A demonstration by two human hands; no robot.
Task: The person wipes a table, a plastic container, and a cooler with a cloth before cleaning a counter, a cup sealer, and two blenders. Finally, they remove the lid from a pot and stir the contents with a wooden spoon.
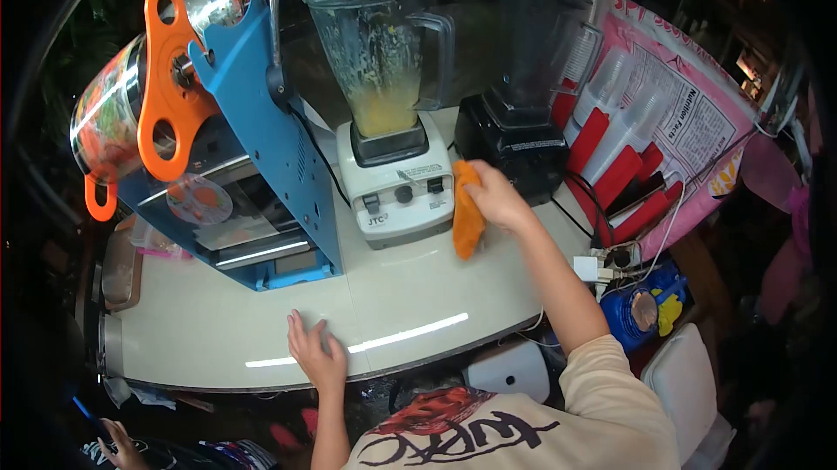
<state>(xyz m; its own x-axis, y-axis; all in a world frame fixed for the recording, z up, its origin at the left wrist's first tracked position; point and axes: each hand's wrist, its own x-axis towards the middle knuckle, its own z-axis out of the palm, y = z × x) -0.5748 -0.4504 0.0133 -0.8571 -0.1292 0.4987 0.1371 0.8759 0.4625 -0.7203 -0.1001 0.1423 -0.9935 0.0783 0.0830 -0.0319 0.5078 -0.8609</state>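
Observation:
My right hand (501,197) grips an orange cloth (469,224) against the right side of a white blender base (399,182). On that base stands a clear blender jar (375,60) with a black lid, its walls smeared and yellow contents at the bottom. My left hand (316,354) rests at the front edge of the pale counter (418,296), fingers spread and holding nothing. Just right of the cloth is a second, black blender (514,143) with a dark jar.
A blue cup-sealing machine (283,139) with orange wheels and a film roll stands left. Right are stacked plastic cups (623,121) in a red holder, a pink printed bag (697,104), cables and a white plug (593,269). Another person's hand (122,446) shows at lower left.

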